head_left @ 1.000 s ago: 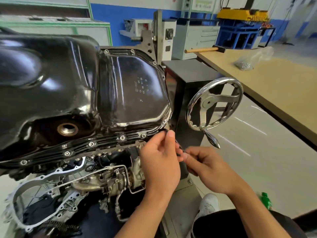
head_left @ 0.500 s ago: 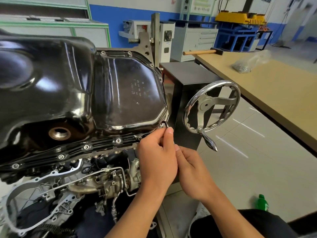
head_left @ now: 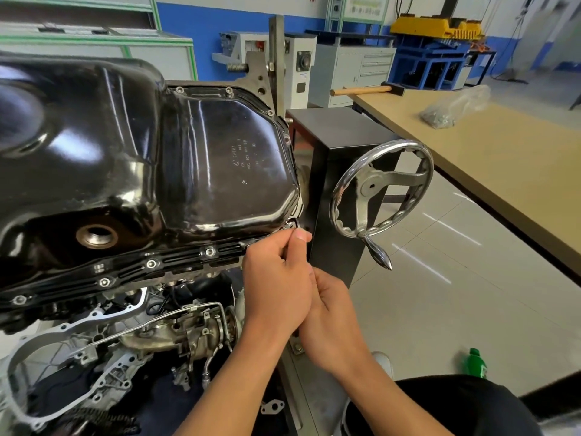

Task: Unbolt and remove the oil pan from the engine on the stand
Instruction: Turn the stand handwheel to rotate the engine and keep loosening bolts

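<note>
Both hands are bunched together at the near right corner of the oil pan (head_left: pixel 195 152). The left hand (head_left: pixel 276 278) has its thumb and forefinger pinched on a thin dark tool (head_left: pixel 294 223), whose bent tip sits right at the pan's corner flange. The right hand (head_left: pixel 330 319) is tucked just below and against the left, with its fingers curled out of sight behind it (I cannot tell whether they grip anything).

The glossy black pan lies on top of the engine (head_left: pixel 176 332), which hangs on the stand (head_left: pixel 339 146) with its underside up. Along the near flange a row of bolts (head_left: pixel 210 252) sits in place, and a drain hole (head_left: pixel 96 236) stands open in the pan's deeper part. A chrome handwheel (head_left: pixel 382 193) juts from the stand just right of the hands.

Well off to the right, on the tan worktop (head_left: pixel 518 158), lie a wooden-handled hammer (head_left: pixel 364 89) and a clear bag (head_left: pixel 452 108) of small hardware. A green bottle (head_left: pixel 476 366) stands on the floor.
</note>
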The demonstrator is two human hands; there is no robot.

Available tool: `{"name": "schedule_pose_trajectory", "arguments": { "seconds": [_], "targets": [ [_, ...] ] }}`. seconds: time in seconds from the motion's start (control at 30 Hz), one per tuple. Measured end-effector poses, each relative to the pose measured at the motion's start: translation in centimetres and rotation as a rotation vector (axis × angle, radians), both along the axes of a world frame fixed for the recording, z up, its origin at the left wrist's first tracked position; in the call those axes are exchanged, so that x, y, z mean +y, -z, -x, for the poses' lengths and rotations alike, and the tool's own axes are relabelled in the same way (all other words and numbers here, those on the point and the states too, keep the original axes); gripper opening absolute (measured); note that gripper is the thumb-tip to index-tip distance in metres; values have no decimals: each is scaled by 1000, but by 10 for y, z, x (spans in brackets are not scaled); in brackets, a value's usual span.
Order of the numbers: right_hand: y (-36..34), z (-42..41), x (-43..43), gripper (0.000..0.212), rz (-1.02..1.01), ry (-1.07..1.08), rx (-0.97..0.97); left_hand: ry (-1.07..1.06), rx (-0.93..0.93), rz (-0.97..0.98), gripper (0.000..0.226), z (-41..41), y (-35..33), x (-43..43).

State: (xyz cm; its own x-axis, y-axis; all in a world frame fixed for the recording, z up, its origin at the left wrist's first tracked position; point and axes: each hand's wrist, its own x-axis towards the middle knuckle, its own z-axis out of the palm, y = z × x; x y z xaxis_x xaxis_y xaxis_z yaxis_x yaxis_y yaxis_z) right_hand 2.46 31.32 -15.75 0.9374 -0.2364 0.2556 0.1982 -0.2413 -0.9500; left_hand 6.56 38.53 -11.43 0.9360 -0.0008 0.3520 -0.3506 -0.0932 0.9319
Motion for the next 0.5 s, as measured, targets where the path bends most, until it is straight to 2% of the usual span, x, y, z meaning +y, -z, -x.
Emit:
{"name": "schedule_pose_trajectory", "arguments": {
  "seconds": [0.2, 0.5],
  "targets": [
    [2, -1, 2, 48, 94, 20, -22, -7, 14, -3, 36, 1, 1, 3],
    [-13, -3, -33, 58, 314, -25, 72, -9, 63, -9, 34, 0, 1, -8]
  ]
}}
